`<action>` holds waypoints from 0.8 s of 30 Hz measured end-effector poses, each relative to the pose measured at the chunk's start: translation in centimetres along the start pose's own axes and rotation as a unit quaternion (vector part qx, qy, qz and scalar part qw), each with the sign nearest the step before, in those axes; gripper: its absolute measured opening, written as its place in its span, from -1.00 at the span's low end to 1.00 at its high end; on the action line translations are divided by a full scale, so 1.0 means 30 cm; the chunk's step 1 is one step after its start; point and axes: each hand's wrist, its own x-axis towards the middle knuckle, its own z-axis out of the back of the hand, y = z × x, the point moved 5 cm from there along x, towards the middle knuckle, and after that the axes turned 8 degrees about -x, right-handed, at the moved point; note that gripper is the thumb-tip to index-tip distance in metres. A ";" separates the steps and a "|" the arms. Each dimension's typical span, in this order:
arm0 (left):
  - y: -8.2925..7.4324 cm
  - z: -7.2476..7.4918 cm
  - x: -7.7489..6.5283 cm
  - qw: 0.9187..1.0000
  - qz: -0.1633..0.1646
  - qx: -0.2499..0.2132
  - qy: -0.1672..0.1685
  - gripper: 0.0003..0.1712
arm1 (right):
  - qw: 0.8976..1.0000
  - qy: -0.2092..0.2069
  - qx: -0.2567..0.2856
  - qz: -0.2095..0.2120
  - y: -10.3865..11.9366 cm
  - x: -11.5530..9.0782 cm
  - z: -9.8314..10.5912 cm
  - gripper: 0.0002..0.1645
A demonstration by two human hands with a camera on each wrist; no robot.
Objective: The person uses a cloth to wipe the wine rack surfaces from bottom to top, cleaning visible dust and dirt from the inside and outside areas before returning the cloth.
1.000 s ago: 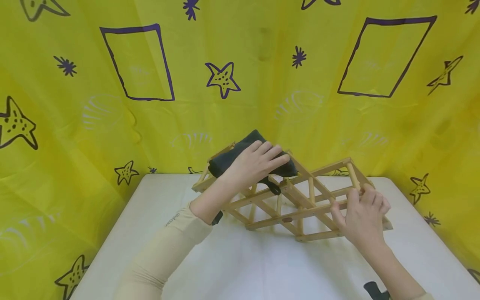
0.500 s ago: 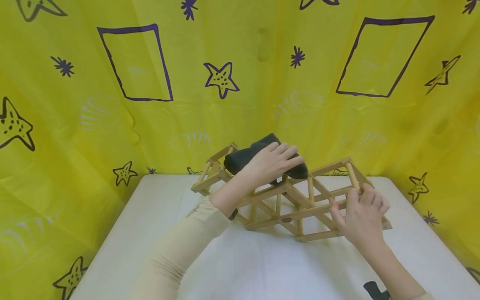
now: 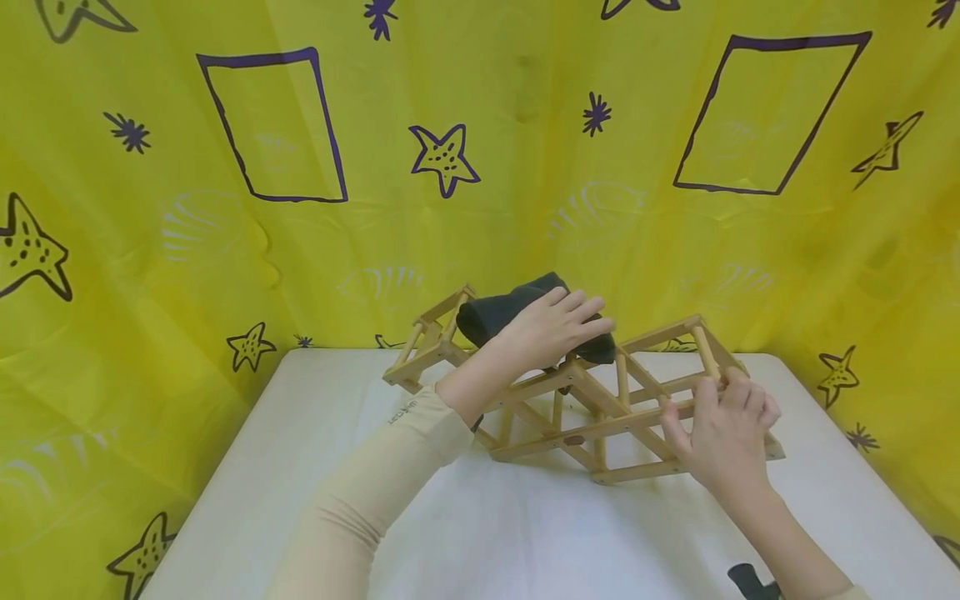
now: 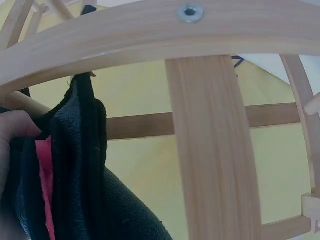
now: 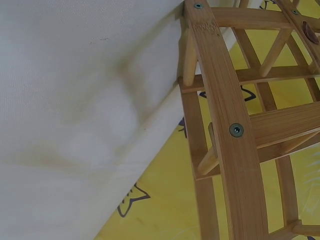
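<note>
A bamboo wine rack [image 3: 600,429], built of crossed slats and dowels, stands on the white table. My left hand [image 3: 551,332] grips a dark folded cloth piece [image 3: 491,315] over the rack's middle, fingers on top. The left wrist view shows the cloth's [image 4: 80,165] layered edges and a pink strip, close against a slat; a thumb presses its side. What kind of cloth item it is, I cannot tell. At the rack's right end my right hand [image 3: 723,429] holds the frame with curled fingers. Only the rack's slats [image 5: 240,150] show in the right wrist view, not the hand.
Behind the table [image 3: 285,467] hangs a yellow curtain [image 3: 510,225] with stars and frames drawn on it. It comes close to the rack's back. A dark object [image 3: 750,579] shows beside the right forearm at the bottom edge.
My left hand has moved right and slightly down with the cloth, and the cloth's hanging loop has dropped mostly out of sight behind the slats. The right hand and rack have stayed put.
</note>
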 end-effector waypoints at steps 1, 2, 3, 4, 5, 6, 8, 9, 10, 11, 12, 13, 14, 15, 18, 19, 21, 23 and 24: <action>0.001 -0.002 0.002 1.000 0.000 0.000 0.006 -0.40 | 1.000 0.001 0.000 -0.001 -0.001 0.000 0.000 -0.45; 0.002 -0.005 0.003 1.000 0.000 -0.001 0.011 -0.37 | 1.000 0.002 -0.001 -0.002 -0.002 -0.001 -0.001 -0.46; 0.003 -0.008 0.005 1.000 0.001 -0.001 0.017 -0.34 | 1.000 0.002 -0.001 -0.002 -0.003 -0.001 -0.001 -0.46; 0.003 -0.010 0.007 1.000 0.000 -0.001 0.022 -0.32 | 1.000 0.002 -0.001 -0.003 -0.003 -0.001 -0.001 -0.47; 0.004 -0.013 0.009 1.000 0.000 -0.001 0.026 -0.31 | 1.000 0.002 -0.001 -0.003 -0.003 -0.001 -0.002 -0.47; 0.005 -0.016 0.010 1.000 0.000 -0.001 0.031 -0.29 | 1.000 0.002 0.000 -0.002 -0.004 -0.002 -0.002 -0.47; 0.006 -0.021 0.013 0.999 0.000 -0.002 0.037 -0.26 | 1.000 0.001 0.000 -0.002 -0.004 -0.002 -0.003 -0.46; 0.006 -0.023 0.014 0.999 0.000 -0.002 0.039 -0.25 | 1.000 0.001 0.001 -0.002 -0.004 -0.002 -0.003 -0.47; 0.006 -0.026 0.015 0.999 0.000 -0.003 0.040 -0.24 | 1.000 0.002 0.002 -0.002 -0.004 -0.002 -0.003 -0.47; 0.006 -0.027 0.016 0.999 0.000 -0.004 0.039 -0.24 | 1.000 0.003 0.002 -0.003 -0.003 -0.002 -0.003 -0.47; 0.006 -0.029 0.017 0.999 -0.001 -0.004 0.036 -0.24 | 1.000 0.003 0.002 -0.003 -0.003 -0.002 -0.003 -0.47; 0.007 -0.030 0.018 0.999 0.000 -0.005 0.034 -0.25 | 1.000 0.004 0.002 -0.003 -0.003 -0.002 -0.003 -0.47; 0.006 -0.032 0.019 1.000 -0.001 -0.004 0.029 -0.25 | 1.000 0.005 0.002 -0.003 -0.003 -0.002 -0.003 -0.48; 0.006 -0.033 0.020 1.000 -0.001 -0.006 0.025 -0.25 | 1.000 0.006 0.001 -0.004 -0.003 -0.003 -0.003 -0.48; 0.005 -0.037 0.024 1.000 -0.004 -0.017 0.009 -0.28 | 1.000 0.005 0.002 -0.003 -0.003 -0.004 -0.003 -0.48; 0.005 -0.039 0.026 1.000 -0.004 -0.022 0.005 -0.30 | 1.000 0.003 0.002 -0.002 -0.002 -0.003 -0.002 -0.48; 0.003 -0.044 0.029 0.999 -0.005 -0.033 -0.002 -0.35 | 1.000 -0.002 0.001 0.000 -0.001 -0.003 -0.001 -0.48; 0.002 -0.047 0.031 0.999 -0.005 -0.039 -0.008 -0.39 | 1.000 -0.004 0.001 0.000 0.000 -0.001 0.000 -0.47; 0.002 -0.050 0.032 0.999 -0.005 -0.042 -0.010 -0.41 | 1.000 -0.003 0.001 0.000 0.000 -0.001 0.000 -0.48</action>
